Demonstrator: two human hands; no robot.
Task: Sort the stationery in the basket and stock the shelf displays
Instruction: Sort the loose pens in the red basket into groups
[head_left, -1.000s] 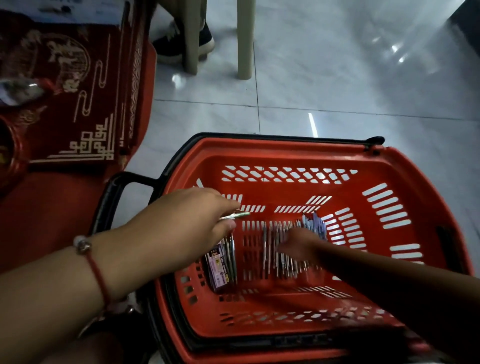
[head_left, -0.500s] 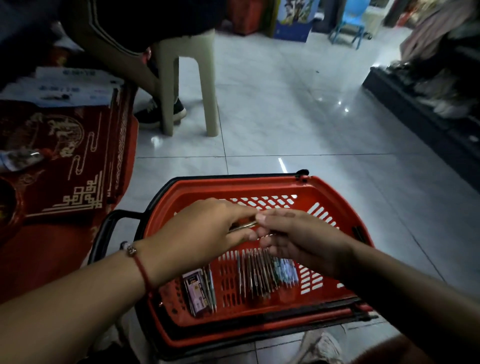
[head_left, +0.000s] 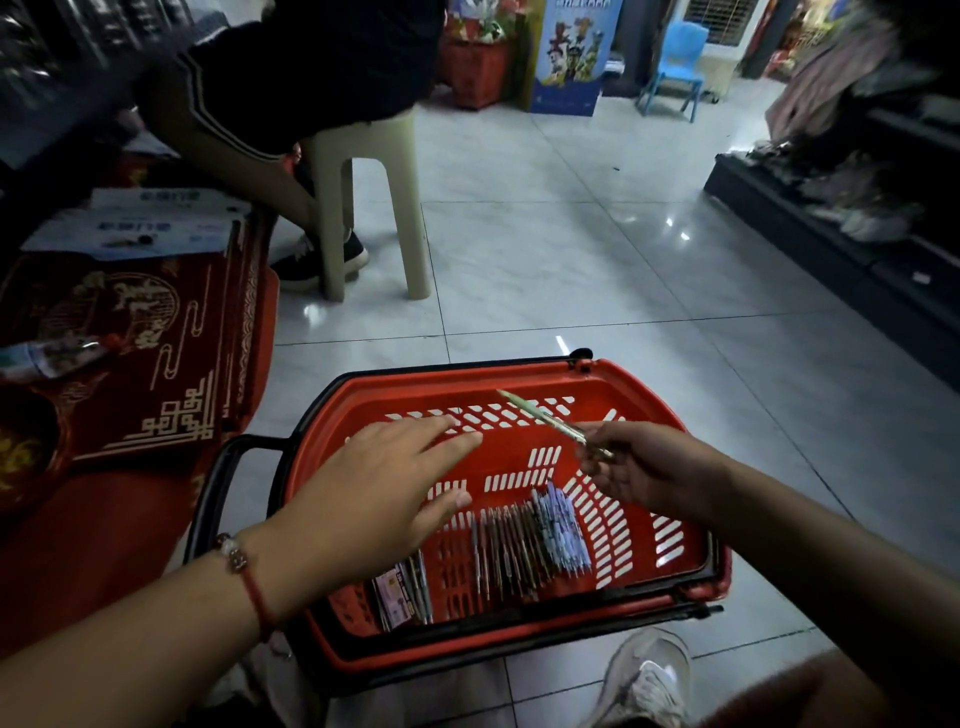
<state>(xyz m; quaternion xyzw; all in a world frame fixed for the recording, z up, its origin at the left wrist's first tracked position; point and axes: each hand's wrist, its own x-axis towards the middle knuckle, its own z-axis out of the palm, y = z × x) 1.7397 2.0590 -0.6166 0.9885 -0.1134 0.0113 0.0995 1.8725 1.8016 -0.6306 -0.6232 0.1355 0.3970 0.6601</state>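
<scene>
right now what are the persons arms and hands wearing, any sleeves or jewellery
Both forearms are bare, with no sleeves, gloves or rings showing. The left hand has a thin red cord bracelet at the wrist, strung with a pale bead beside a small metal-looking one. The right hand and its wrist carry nothing visible.

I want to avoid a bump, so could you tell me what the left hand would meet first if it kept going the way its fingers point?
Probably the basket's far wall. The left hand hovers open over the basket, fingers aimed forward and right. The pen in the right hand lies near that line; depth is unclear.
</scene>
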